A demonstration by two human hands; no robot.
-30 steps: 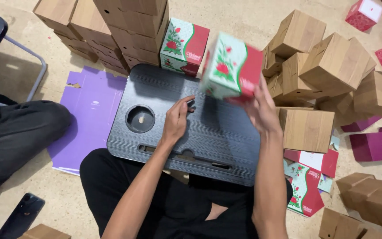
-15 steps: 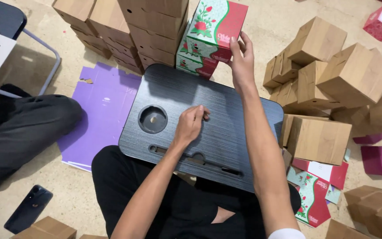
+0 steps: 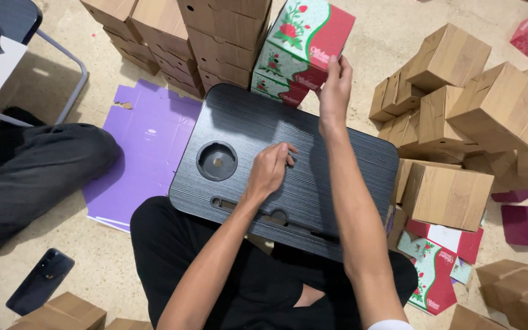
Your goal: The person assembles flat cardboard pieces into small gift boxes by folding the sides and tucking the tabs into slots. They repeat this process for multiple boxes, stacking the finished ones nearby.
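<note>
Beyond table (image 3: 337, 183) far edge: right hand (image 3: 335, 91), fingers clamped on floral box (image 3: 307, 36), tilted atop second box (image 3: 276, 82) beside brown stack (image 3: 227, 30). Left hand (image 3: 270, 171) loosely curled on table, holding nothing, farther from box.

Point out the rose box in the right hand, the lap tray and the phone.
rose box (image 3: 304, 27), head view, green and white top face
right hand (image 3: 335, 91), head view, back of hand
lap tray (image 3: 337, 153), head view, bare black top
phone (image 3: 39, 281), head view, screen
</note>
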